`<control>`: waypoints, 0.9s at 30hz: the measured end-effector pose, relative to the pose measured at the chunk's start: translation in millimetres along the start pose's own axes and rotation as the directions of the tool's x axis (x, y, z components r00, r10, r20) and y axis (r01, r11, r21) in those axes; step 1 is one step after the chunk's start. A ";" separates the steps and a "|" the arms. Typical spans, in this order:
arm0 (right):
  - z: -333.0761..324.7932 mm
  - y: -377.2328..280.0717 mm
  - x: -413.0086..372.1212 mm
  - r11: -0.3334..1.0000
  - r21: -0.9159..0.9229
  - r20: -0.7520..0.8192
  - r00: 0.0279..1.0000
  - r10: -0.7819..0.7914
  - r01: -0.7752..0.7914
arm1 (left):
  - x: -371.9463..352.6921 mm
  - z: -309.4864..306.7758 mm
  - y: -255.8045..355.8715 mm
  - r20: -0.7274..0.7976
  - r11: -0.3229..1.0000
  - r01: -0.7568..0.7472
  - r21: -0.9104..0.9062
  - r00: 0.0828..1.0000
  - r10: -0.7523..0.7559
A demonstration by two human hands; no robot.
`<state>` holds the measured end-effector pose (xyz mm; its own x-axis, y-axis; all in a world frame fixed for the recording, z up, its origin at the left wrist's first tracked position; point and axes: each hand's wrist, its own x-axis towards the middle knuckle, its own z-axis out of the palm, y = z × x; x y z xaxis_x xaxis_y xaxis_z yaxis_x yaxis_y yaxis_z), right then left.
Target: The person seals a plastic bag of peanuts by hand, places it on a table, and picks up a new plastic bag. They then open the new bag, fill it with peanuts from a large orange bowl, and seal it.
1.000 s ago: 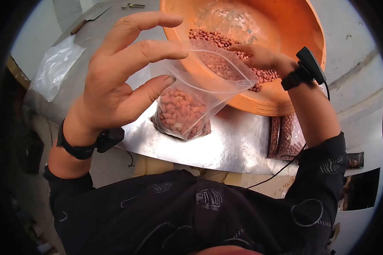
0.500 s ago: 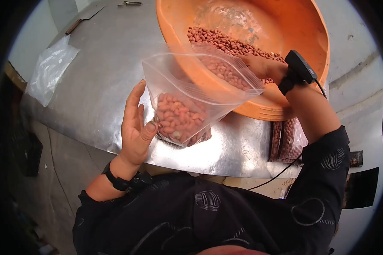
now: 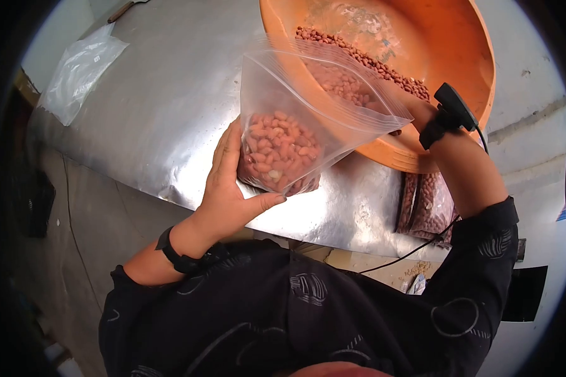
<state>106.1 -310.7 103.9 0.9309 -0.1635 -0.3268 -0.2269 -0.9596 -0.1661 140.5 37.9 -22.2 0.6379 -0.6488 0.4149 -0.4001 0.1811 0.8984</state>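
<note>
On the metal surface point(image 3: 163, 125), a bag point(image 3: 264, 81) of nuts point(image 3: 277, 147) stood upright lengthwise, mouth gaping beside the nut-filled tub point(image 3: 434, 50). The half-open left hand point(image 3: 225, 196) cupped it; the right hand point(image 3: 404, 98) was too hidden to tell.

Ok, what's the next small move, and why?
Probably lift some kernels from the basin into the bag: its mouth is open with room at the top, the left hand cups its side, and the right hand is down in the basin, partly hidden.

bag point(image 3: 265, 91): clear glossy plastic | tub point(image 3: 421, 47): smooth plastic | tabletop point(image 3: 163, 113): shiny metal | shirt point(image 3: 352, 314): matt cloth
</note>
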 end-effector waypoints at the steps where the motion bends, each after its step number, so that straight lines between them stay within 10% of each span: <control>1: 5.1 14.9 7.2 0.994 -0.087 -0.049 0.997 -0.066 0.062 | -1.7 0.1 -0.5 -0.015 0.997 -0.022 0.079 1.000 0.024; 4: 4.0 26.2 3.1 0.981 0.174 -0.166 0.985 -0.057 0.086 | -1.7 1.6 0.4 -0.027 0.967 -0.092 0.239 0.995 0.101; 7: -9.8 15.7 -4.4 0.993 -0.025 -0.178 0.978 0.112 -0.119 | -2.7 3.1 0.5 -0.047 0.954 -0.112 0.280 0.990 0.130; 11: -1.5 64.6 13.2 0.959 0.239 -0.288 0.955 -0.077 0.150 | -2.7 3.6 2.0 -0.057 0.949 -0.126 0.287 0.987 0.148; 18: -66.1 -38.5 -39.4 0.911 0.392 -0.330 0.944 0.011 0.127 | -3.5 5.0 2.7 -0.060 0.968 -0.080 0.239 0.993 0.097; 20: -84.0 -71.5 -55.2 0.812 0.524 -0.380 0.924 -0.049 0.258 | -3.4 5.0 2.6 -0.062 0.966 -0.084 0.246 0.993 0.102; 27: -86.6 -164.0 -73.4 0.753 0.085 -0.225 0.749 -0.623 0.652 | -4.3 5.7 4.3 -0.068 0.952 -0.095 0.290 0.991 0.119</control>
<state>99.7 -161.1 235.7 0.9031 0.4239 0.0683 0.4118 -0.8099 -0.4177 132.3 37.3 -21.0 0.6287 -0.5710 0.5279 -0.6325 0.0194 0.7743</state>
